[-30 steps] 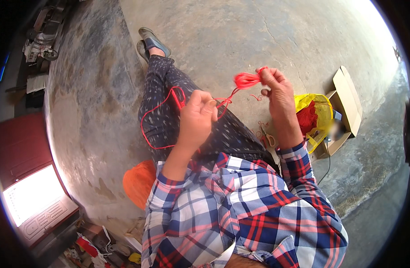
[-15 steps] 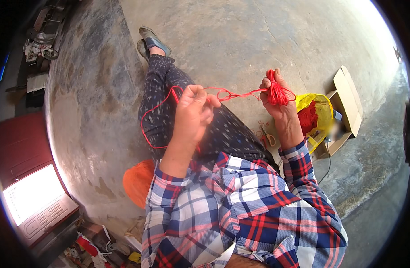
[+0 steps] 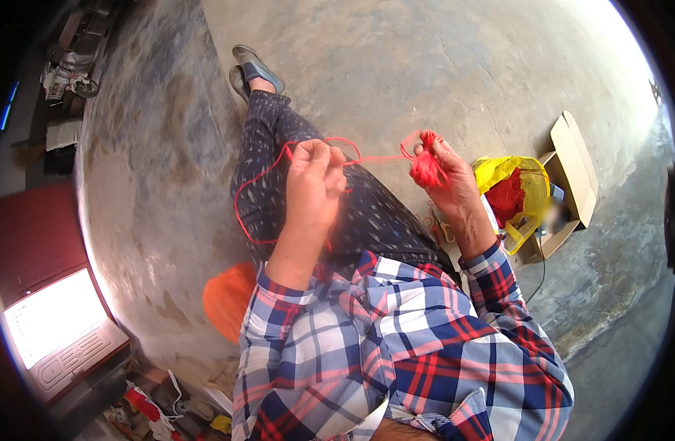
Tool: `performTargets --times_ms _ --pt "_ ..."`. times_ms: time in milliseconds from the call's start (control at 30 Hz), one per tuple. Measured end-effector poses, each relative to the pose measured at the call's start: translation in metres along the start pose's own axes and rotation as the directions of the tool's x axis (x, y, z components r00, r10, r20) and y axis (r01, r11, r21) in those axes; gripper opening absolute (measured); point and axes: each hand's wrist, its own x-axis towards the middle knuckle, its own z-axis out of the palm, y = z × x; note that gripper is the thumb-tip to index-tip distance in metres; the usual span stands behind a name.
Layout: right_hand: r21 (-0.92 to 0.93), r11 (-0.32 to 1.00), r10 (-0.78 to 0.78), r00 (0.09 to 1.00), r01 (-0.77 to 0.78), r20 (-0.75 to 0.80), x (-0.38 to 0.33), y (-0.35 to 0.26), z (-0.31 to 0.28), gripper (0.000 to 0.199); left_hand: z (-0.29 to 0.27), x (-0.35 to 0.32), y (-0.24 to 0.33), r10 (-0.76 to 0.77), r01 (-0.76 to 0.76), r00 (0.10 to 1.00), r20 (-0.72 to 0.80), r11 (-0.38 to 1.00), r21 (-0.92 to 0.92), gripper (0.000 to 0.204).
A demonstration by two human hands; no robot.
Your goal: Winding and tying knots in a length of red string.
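Note:
Over my lap, my left hand [image 3: 317, 180] pinches a red cord [image 3: 238, 202], whose loose length loops down across my left thigh. My right hand [image 3: 453, 180] grips a small bundle of the same red cord [image 3: 428, 167], slightly blurred by motion. A strand runs between the two hands, with a loop standing up beside the left fingers. Below my right wrist lies a pair of scissors [image 3: 444, 229] with light handles, partly hidden by the hand and forearm.
On the floor at the right, a yellow bag [image 3: 541, 176] holds more red cord [image 3: 505, 198]. Behind it stands an opened cardboard box [image 3: 572, 165]. An orange bundle or bag [image 3: 229, 300] sits by my left hip. Dark red furniture [image 3: 40, 235] stands at the left edge.
My right hand has moved left and slightly down with the cord bundle, nearer to my left hand. The strand between them now shows a larger loop. My left hand has barely shifted.

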Motion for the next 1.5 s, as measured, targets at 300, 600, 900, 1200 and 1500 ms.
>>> performTargets --times_ms 300,600,900,1200,1500 --pt "-0.313 0.949 0.067 0.939 0.044 0.337 -0.004 -0.001 0.025 0.038 0.014 -0.006 0.004 -0.009 -0.013 0.995 0.103 0.976 0.216 0.006" --pt "-0.558 0.829 0.187 0.924 0.034 0.335 0.017 0.006 0.038 0.038 0.022 -0.010 0.010 -0.105 0.035 0.983 0.148 0.912 0.409 0.009" --pt "-0.652 0.756 0.108 0.993 -0.046 0.055 0.027 0.026 0.038 0.038 0.030 -0.019 -0.005 0.223 -0.495 0.867 0.445 0.292 0.818 0.008" --pt "-0.048 0.987 0.157 0.962 -0.150 0.222 0.023 0.032 0.036 0.009 0.016 -0.011 -0.002 0.064 -0.220 0.964 0.259 0.742 0.634 0.007" --pt "-0.453 0.889 0.116 0.990 -0.069 0.077 0.015 0.026 0.043 0.018 0.019 -0.018 -0.002 0.147 -0.358 0.931 0.335 0.553 0.752 0.008"
